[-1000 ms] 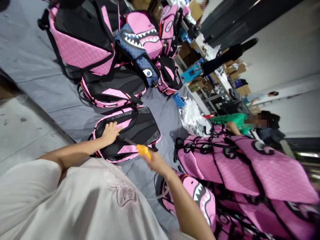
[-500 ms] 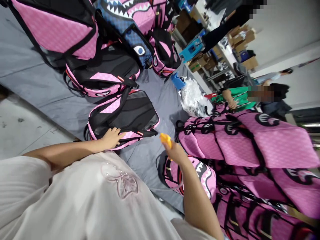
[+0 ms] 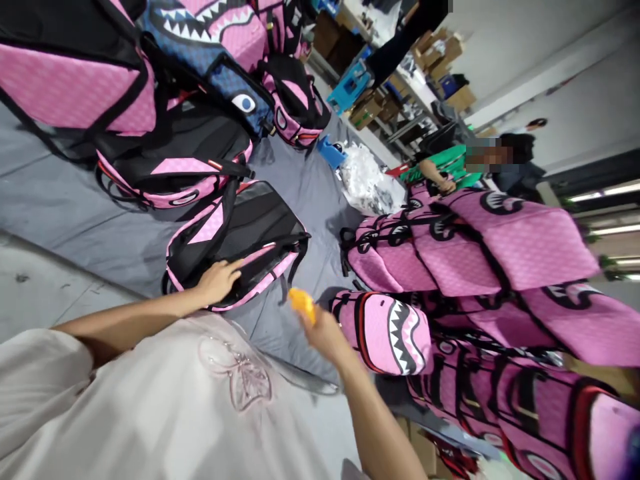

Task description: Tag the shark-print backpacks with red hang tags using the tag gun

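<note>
A black backpack with pink trim point(image 3: 260, 213) lies straps-up on the grey cloth in front of me. My left hand point(image 3: 220, 283) rests on its near side, fingers stretched over the edge of a pink-and-black shoulder strap point(image 3: 255, 257). To the right, clear of the backpack, my right hand point(image 3: 323, 332) is closed around a small orange tool point(image 3: 302, 305); motion blur hides its exact kind. Just beyond that hand stands a pink bag with a shark-mouth print point(image 3: 385, 333).
Pink backpacks point(image 3: 530, 247) are stacked at the right. More bags, one a blue shark-print backpack point(image 3: 200, 50), lie at the upper left. Clear plastic wrapping point(image 3: 370, 180) sits on the grey cloth point(image 3: 280, 160). Beyond it are a person in green point(image 3: 450, 167) and a blue stool point(image 3: 350, 87).
My right hand has come left and nearer to me with the orange tool. The backpack's near strap has shifted, its end now lifted at the right. The view has turned slightly rightward.
</note>
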A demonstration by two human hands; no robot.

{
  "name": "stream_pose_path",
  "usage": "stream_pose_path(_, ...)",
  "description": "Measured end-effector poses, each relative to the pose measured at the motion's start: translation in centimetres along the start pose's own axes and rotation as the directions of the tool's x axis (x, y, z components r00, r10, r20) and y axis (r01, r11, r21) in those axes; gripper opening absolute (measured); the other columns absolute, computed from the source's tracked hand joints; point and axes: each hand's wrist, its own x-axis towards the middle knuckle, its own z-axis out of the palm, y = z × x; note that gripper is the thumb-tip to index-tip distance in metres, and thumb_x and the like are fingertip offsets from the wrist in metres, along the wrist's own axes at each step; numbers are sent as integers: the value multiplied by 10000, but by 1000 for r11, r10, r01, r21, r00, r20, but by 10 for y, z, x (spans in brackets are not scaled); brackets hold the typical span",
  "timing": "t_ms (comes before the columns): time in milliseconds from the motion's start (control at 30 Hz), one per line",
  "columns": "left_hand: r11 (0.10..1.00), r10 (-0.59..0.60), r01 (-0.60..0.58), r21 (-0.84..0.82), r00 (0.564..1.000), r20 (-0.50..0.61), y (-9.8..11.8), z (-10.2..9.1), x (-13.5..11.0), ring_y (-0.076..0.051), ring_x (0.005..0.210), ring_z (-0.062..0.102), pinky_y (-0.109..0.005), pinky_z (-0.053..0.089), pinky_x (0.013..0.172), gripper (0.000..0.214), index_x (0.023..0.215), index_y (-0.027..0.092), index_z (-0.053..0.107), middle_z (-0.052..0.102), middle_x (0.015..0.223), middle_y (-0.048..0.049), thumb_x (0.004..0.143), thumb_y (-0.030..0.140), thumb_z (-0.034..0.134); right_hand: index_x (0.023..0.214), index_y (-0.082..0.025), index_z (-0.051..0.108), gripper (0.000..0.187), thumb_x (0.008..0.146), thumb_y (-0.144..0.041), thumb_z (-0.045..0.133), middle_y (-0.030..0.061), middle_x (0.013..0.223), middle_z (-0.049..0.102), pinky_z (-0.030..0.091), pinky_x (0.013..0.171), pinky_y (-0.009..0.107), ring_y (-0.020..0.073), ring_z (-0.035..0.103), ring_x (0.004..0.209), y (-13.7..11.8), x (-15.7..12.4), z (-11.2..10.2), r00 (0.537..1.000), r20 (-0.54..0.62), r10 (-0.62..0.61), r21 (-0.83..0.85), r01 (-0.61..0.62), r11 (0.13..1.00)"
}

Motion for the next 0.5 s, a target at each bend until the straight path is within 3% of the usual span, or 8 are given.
stream_pose_path(67, 918, 180, -164, 361, 984, -10, 7, 9, -9, -295, 1146, 552, -410, 464, 911, 498, 1459, 317, 517, 574, 1318, -147, 964, 301, 464, 1027, -183, 692, 334, 901, -469, 574, 57, 665, 669, 393, 558, 267, 224, 649, 627, -17, -10, 7, 993, 120, -10, -46, 16, 999)
stream_pose_path(133, 829, 193, -191, 526, 980, 52, 12, 11, -12, -341, 1182, 516, -456, 452, 920, 556, 1510, 310, 454, 523, 1370, -182, 954, 310, 479, 1138, -124, 666, 403, 963, -447, 499, 117, 780, 710, 399, 585, 276, 245, 679, 708, -33, -13, 7, 992, 3, 123, -187, -121, 975)
stream_pose_path(200, 820, 142, -198, 536, 979, 143, 17, 4, -11, -368, 1217, 497, -477, 443, 948, 604, 1526, 285, 429, 492, 1416, -200, 942, 413, 512, 1192, -74, 638, 439, 1001, -419, 446, 182, 894, 725, 402, 613, 286, 270, 699, 798, -45, -15, 6, 968, -98, 232, -314, -251, 915)
stream_pose_path(233, 839, 116, -206, 504, 972, 203, 18, -4, -9, -375, 1240, 491, -485, 435, 970, 613, 1506, 275, 462, 474, 1450, -198, 931, 479, 520, 1194, -79, 641, 433, 1003, -419, 455, 190, 934, 729, 405, 628, 288, 275, 704, 834, -49, -17, 8, 969, -49, 244, -348, -246, 905)
stream_pose_path(300, 890, 129, -227, 397, 958, 257, 15, -27, -6, -368, 1278, 492, -487, 415, 1024, 565, 1404, 259, 583, 455, 1502, -169, 930, 551, 487, 1193, -127, 658, 398, 999, -423, 477, 159, 974, 740, 418, 661, 286, 271, 709, 884, -57, -26, 17, 964, 168, 204, -326, -141, 935)
stream_pose_path(367, 925, 247, -266, 271, 964, 103, 5, -59, -3, -324, 1304, 496, -461, 380, 1091, 493, 1285, 233, 667, 497, 1486, -128, 955, 520, 438, 1225, -153, 648, 397, 1015, -425, 449, 137, 993, 744, 433, 693, 289, 267, 711, 922, -63, -41, 33, 948, 237, 214, -298, -138, 944)
stream_pose_path(433, 949, 303, -274, 157, 929, -211, -11, -91, 2, -283, 1302, 502, -427, 346, 1134, 424, 1221, 198, 680, 582, 1391, -118, 957, 436, 450, 1266, -141, 621, 428, 1040, -419, 387, 146, 1005, 743, 441, 708, 297, 274, 712, 955, -69, -58, 52, 940, 153, 306, -330, -243, 912)
stream_pose_path(500, 986, 145, -167, -21, 906, -397, -28, -117, 9, -277, 1223, 553, -413, 378, 1102, 325, 1118, 172, 689, 664, 1220, -121, 917, 371, 530, 1286, -125, 601, 433, 1048, -412, 380, 150, 990, 747, 443, 703, 301, 281, 717, 948, -75, -75, 75, 924, 119, 364, -357, -302, 884)
